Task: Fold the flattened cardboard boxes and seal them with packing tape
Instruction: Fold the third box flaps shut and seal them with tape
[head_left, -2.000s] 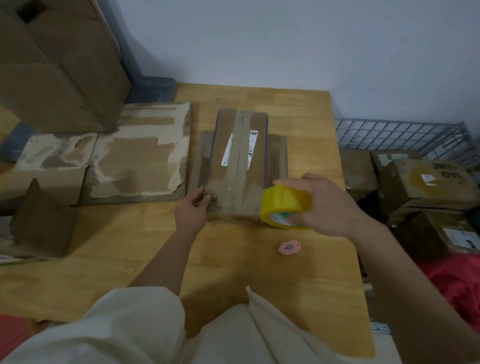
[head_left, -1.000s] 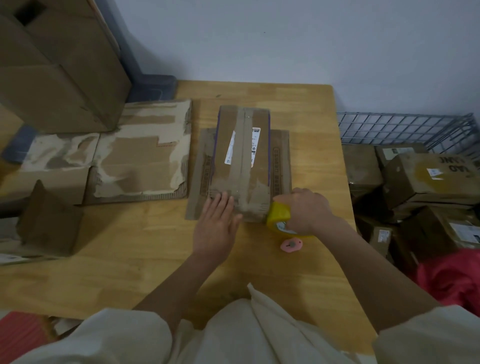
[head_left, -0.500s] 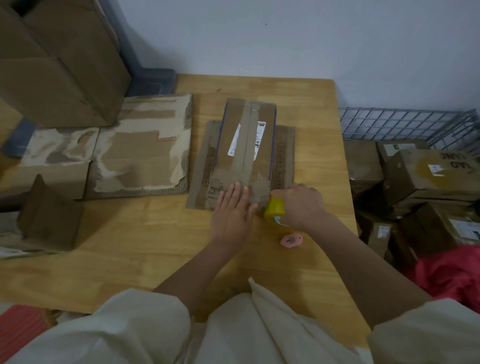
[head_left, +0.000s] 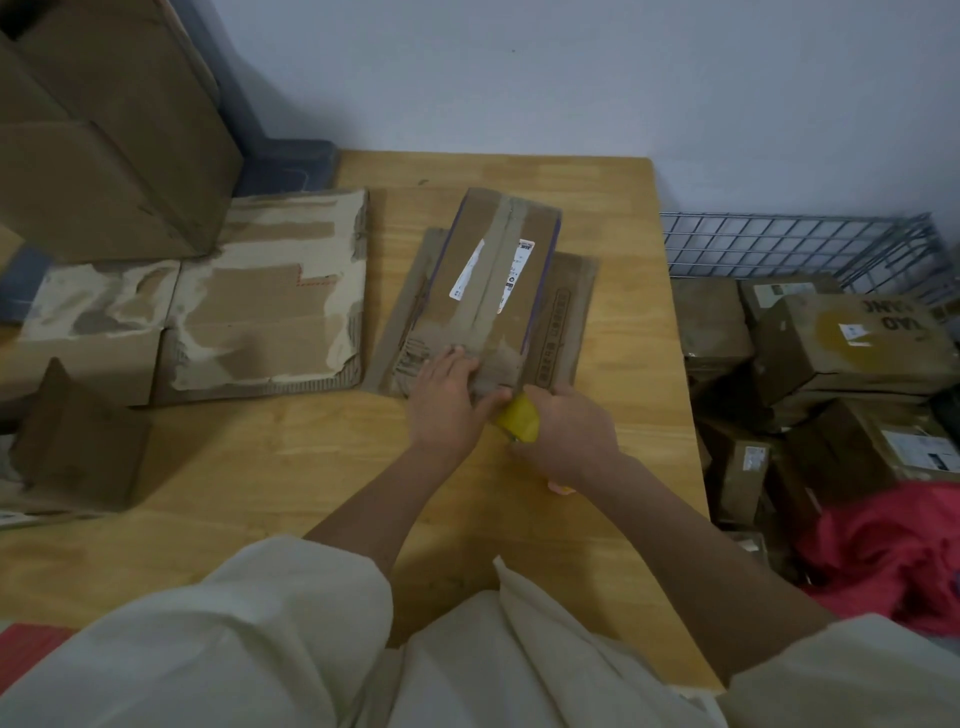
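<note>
The left hand (head_left: 447, 400) presses with flat fingers on the near end of the cardboard box (head_left: 493, 291); just right of it, the right hand (head_left: 566, 436) grips the yellow tape roll (head_left: 519, 420)

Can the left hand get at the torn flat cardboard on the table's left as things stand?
Probably yes: the left hand only presses the box, and bare table lies between it and the torn cardboard.
</note>
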